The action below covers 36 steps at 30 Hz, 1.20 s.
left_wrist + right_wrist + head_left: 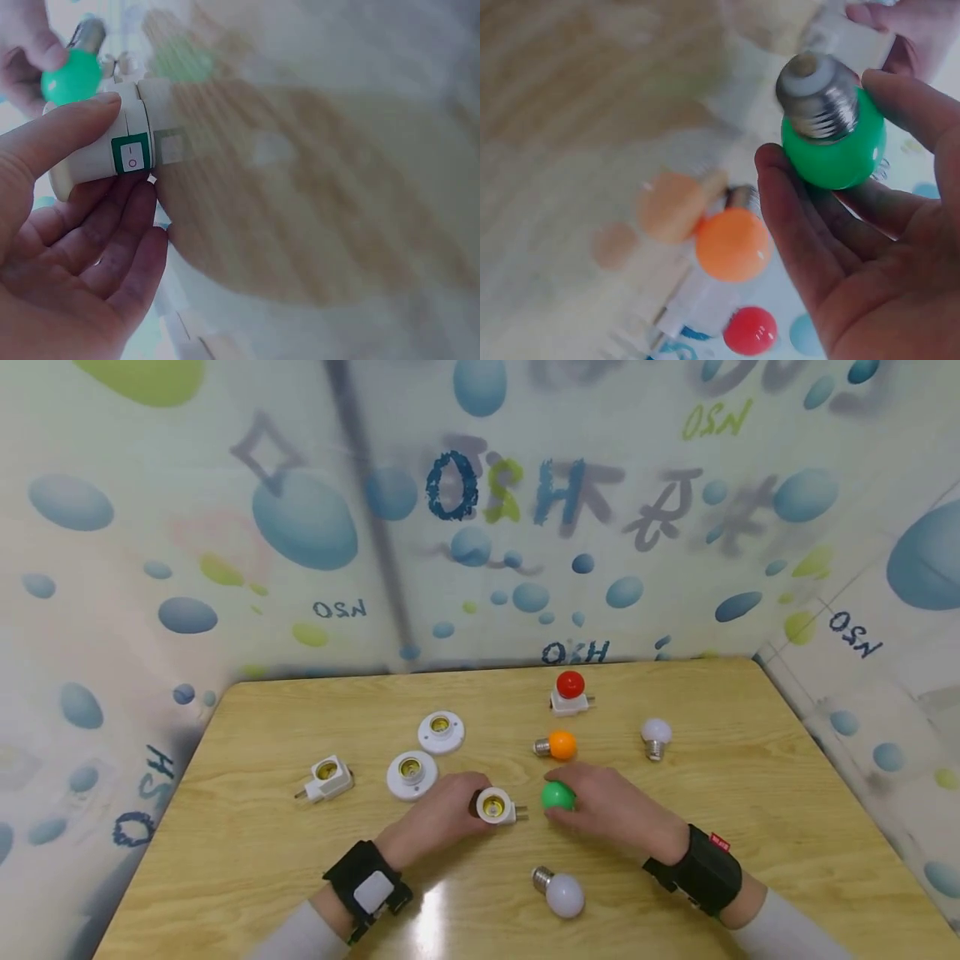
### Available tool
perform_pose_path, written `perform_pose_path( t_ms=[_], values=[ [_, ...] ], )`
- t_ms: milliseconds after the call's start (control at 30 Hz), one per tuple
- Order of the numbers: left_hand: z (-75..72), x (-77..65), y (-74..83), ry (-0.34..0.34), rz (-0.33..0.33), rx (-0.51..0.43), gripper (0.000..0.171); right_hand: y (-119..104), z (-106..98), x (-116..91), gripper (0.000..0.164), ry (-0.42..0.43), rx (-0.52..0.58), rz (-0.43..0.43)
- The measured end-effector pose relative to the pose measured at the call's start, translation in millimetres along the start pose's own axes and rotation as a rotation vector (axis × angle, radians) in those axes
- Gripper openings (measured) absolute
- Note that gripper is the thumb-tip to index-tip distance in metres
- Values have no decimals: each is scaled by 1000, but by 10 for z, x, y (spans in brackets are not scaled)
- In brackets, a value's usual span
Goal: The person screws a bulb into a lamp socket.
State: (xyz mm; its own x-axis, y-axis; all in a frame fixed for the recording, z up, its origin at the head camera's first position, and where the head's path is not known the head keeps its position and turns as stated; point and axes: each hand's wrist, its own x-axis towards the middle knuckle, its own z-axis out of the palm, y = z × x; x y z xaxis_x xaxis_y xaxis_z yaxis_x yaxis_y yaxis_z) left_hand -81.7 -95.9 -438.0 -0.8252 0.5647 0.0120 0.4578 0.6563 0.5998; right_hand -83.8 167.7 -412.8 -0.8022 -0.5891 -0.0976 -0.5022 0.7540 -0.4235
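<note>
My left hand [450,810] grips a white plug-in lamp socket [507,811], its brass-lined opening facing up and its pins pointing right. In the left wrist view the thumb lies along the socket, near a green-framed rocker switch [132,153]. My right hand [611,808] holds a green light bulb [557,796] just right of the socket, apart from it. The right wrist view shows thumb and fingers around the bulb's globe, with its metal screw base [826,112] left bare and turned toward the table. An orange bulb [562,745] lies just beyond the right hand.
On the wooden table [247,860], two round white lamp holders [441,742] and another plug-in socket [330,785] sit to the left. A red bulb [570,684] stands in a plug-in socket at the back. White bulbs lie at the front [564,896] and right [656,732].
</note>
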Motion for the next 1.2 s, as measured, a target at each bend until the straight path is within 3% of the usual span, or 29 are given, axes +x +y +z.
perform_pose_path(
  t_ms=[267, 467, 633, 833, 1200],
  values=[
    [-3, 95, 19, -28, 19, 95, 23, -58, -229, 5, 55, 101, 107, -77],
    [9, 146, 21, -43, -10, 57, 24, -110, -208, 101, 52, 155, 186, -190],
    [15, 154, -2, -29, -6, 50, 23, -173, -145, 194, 47, 126, 253, -267],
    [7, 136, -21, -18, -30, 34, 26, -236, -115, 265, 44, 102, 233, -360],
    [3, 137, -27, -27, -50, 15, 36, -293, -71, 328, 46, 46, 163, -406]
  ],
)
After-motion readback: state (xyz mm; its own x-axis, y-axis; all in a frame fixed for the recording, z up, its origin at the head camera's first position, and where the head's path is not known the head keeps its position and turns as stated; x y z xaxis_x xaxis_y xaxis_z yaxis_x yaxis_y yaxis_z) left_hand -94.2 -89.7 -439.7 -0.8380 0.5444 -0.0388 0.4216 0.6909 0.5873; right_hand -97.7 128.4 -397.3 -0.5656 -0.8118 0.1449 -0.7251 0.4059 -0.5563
